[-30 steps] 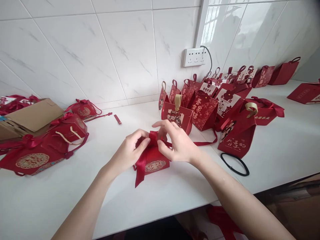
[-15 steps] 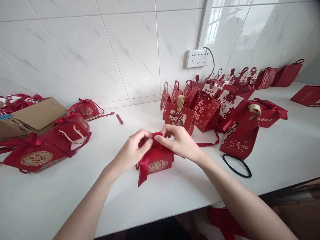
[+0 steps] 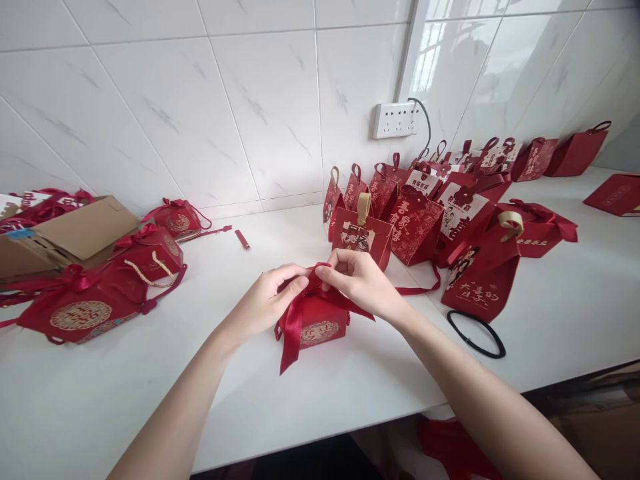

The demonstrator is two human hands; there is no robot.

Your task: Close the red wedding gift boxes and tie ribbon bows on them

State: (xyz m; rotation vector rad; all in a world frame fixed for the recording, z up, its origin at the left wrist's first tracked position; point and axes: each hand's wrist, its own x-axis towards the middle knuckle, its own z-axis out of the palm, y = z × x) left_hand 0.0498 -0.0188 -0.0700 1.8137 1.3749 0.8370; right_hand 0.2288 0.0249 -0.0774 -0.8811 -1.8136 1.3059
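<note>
A small red gift box (image 3: 324,328) with a round gold emblem stands on the white counter (image 3: 260,420) in front of me. Dark red satin ribbon (image 3: 291,340) is bound over its top, one tail hanging down the left front and another pointing right. My left hand (image 3: 273,297) pinches the ribbon from the left, thumb against fingers. From the right, my right hand (image 3: 363,283) pinches a ribbon loop above the box lid. The hands partly hide the knot between them.
Several red gift bags (image 3: 416,223) with loop handles crowd the back right. A black cord ring (image 3: 476,333) lies before them. Finished-looking red boxes (image 3: 83,313) and a cardboard box (image 3: 85,227) stand left. A small red strip (image 3: 242,239) lies near the wall.
My hands have moved slightly apart at the ribbon. The bow between them shows more, and the right-hand tail now sticks out further into view. The camera view has shifted a little.
</note>
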